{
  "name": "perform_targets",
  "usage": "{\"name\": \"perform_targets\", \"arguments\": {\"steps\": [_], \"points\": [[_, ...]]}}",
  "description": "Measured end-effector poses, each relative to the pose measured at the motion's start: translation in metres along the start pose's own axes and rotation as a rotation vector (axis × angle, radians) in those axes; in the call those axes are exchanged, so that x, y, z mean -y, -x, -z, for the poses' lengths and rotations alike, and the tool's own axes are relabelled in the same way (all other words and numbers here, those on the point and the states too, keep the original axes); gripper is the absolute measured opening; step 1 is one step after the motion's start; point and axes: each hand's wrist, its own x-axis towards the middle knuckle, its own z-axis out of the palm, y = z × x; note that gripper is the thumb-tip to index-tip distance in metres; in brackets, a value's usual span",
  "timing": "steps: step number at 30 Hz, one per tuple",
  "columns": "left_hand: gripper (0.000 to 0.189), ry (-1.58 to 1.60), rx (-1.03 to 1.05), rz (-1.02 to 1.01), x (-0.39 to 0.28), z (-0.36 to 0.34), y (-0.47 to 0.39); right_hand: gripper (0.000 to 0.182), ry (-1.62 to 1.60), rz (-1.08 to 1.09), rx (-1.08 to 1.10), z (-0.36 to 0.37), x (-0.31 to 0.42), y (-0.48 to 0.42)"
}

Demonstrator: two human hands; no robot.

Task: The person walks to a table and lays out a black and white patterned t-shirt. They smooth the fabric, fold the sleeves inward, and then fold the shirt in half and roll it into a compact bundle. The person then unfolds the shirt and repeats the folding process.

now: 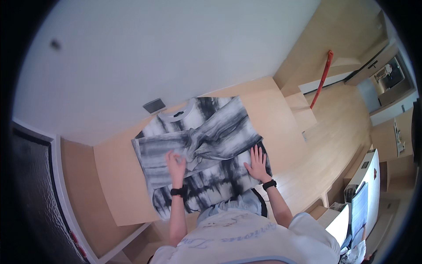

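Note:
A black, grey and white tie-dye long-sleeved top lies spread on a light wooden tabletop, its round neckline towards the wall. Both sleeves are folded inward across the body and overlap, bunched near the middle. Over the sleeve on the left is my left hand, slightly blurred, its fingers curled but apart, with nothing seen between them. My right hand rests flat with spread fingers on the right side of the top, beside the sleeve fold. Each wrist wears a black band.
Behind the surface rises a pale wall with a dark socket plate. A red pole-like object slants at the upper right. A textured glass panel stands at the left. Another person is partly seen at the lower right, near a bright desk.

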Motion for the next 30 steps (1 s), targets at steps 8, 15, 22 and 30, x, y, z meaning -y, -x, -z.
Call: {"name": "perform_targets", "arguments": {"steps": [8, 15, 22, 30], "points": [[0.041, -0.148, 0.125, 0.163, 0.04, 0.021, 0.018, 0.08, -0.037, -0.009, 0.034, -0.001, 0.007, -0.001], [0.028, 0.362, 0.451, 0.795, 0.064, 0.066, 0.031, 0.08, -0.037, -0.033, 0.05, 0.001, 0.006, 0.001], [0.032, 0.229, 0.338, 0.671, 0.081, 0.064, 0.048, 0.078, 0.003, -0.023, -0.017, -0.002, 0.008, -0.001], [0.027, 0.459, 0.44, 0.648, 0.075, 0.071, 0.05, 0.032, -0.641, -0.483, -0.035, 0.052, 0.006, -0.028]]}}
